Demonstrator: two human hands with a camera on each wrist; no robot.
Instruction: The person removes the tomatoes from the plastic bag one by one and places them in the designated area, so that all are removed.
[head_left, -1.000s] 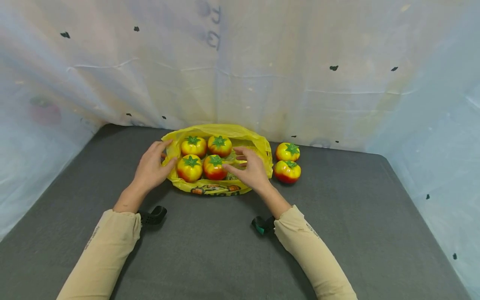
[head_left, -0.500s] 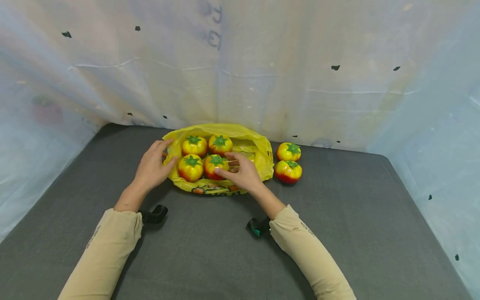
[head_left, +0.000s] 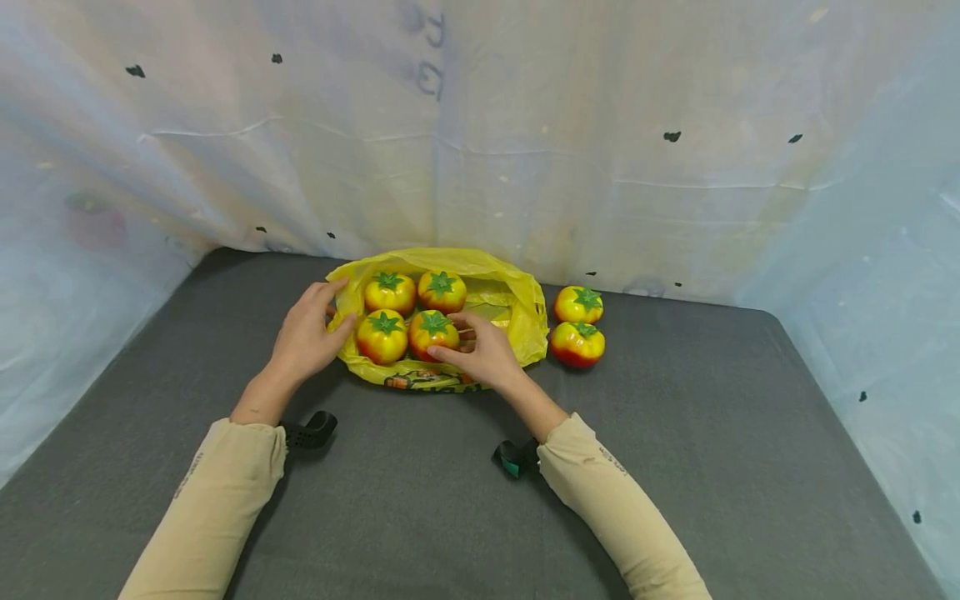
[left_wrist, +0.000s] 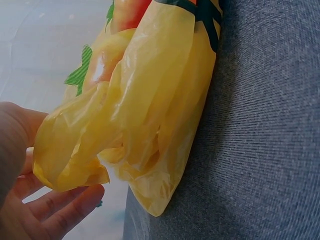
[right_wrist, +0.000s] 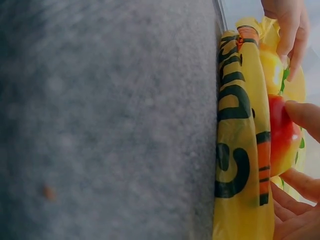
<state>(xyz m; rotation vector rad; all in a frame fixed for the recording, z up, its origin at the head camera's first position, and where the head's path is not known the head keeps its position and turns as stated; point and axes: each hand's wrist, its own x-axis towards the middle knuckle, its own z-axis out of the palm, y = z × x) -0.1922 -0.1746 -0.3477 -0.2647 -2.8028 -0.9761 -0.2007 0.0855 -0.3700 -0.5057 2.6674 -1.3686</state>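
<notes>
A yellow plastic bag (head_left: pixel 487 265) lies with its mouth spread and several red-and-yellow tomatoes in it. My right hand (head_left: pixel 483 350) grips the front right tomato (head_left: pixel 433 332) inside the bag. In the right wrist view the thumb lies on one side of this tomato (right_wrist: pixel 284 142) and the fingers on the other. My left hand (head_left: pixel 303 329) is at the bag's left edge, thumb over the rim near the front left tomato (head_left: pixel 382 337). In the left wrist view a loose flap of the bag (left_wrist: pixel 70 150) hangs between the thumb and the relaxed fingers.
Two more tomatoes, one behind (head_left: pixel 579 305) and one in front (head_left: pixel 577 345), stand on the grey cloth (head_left: pixel 412 500) close to the bag's right side. A pale plastic sheet (head_left: pixel 570 192) rises behind the table, with further sheeting at both sides.
My right hand has moved left from inside the bag's right part onto the front right tomato and now grips it. The left hand stays at the bag's left edge.
</notes>
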